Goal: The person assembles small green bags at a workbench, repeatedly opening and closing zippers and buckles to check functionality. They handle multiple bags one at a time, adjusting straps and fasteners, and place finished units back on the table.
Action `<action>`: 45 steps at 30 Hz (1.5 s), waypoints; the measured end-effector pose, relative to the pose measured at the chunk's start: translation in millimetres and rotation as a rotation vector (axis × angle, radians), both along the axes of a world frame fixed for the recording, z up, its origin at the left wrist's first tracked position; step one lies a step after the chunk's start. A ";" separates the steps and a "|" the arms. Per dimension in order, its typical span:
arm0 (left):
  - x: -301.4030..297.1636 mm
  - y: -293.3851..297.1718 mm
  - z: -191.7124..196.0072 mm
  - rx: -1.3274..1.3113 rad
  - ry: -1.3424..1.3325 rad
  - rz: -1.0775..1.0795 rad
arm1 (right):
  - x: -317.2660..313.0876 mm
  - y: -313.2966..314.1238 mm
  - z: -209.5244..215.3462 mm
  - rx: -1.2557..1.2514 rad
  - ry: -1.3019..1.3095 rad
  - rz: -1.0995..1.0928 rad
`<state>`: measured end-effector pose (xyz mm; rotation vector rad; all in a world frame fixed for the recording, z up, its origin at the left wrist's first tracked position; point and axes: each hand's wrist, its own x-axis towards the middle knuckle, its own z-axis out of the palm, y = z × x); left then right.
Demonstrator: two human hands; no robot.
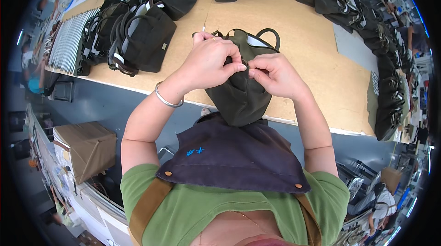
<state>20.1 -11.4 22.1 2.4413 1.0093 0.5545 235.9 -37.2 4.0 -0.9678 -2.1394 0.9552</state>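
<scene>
A dark olive handbag [241,94] rests at the near edge of the table, its lower end hanging over toward my apron. One dark loop handle [270,37] stands up at its far side, beside a strip of pale lining. My left hand [212,61] pinches the bag's upper edge between thumb and forefinger. Right beside it, my right hand [274,74] pinches the same spot with thumb and fingertips. The fingertips of both hands almost meet. Whatever small part lies between them is mostly hidden.
Dark handbags [149,39] stand in rows at the left of the wooden table [303,30]; more bags [388,85] line its far and right edges. Flat pale pieces [71,39] are stacked at far left. A brown-covered box [87,147] stands lower left. Other people work around the room.
</scene>
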 end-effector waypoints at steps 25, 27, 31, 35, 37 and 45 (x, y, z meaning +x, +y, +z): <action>-0.4 -24.4 -7.4 0.047 -0.132 0.090 | -12.2 -19.7 6.4 -0.341 0.020 -0.257; 0.7 -26.4 -8.5 0.044 -0.136 0.093 | -11.4 -20.7 7.0 -0.331 0.000 -0.249; -0.6 -27.4 -8.1 -0.007 -0.141 0.091 | -10.1 -22.4 5.6 -0.368 0.039 -0.228; -3.1 -23.5 -5.7 -0.017 -0.136 0.044 | -3.8 -17.4 -14.1 -0.479 0.287 -0.132; -3.0 -21.6 -5.5 0.006 -0.146 0.026 | 0.3 -12.4 -19.8 -0.471 0.368 -0.074; 0.4 -28.5 -5.7 0.049 -0.080 0.080 | -8.2 -23.8 -4.8 -0.356 0.152 -0.231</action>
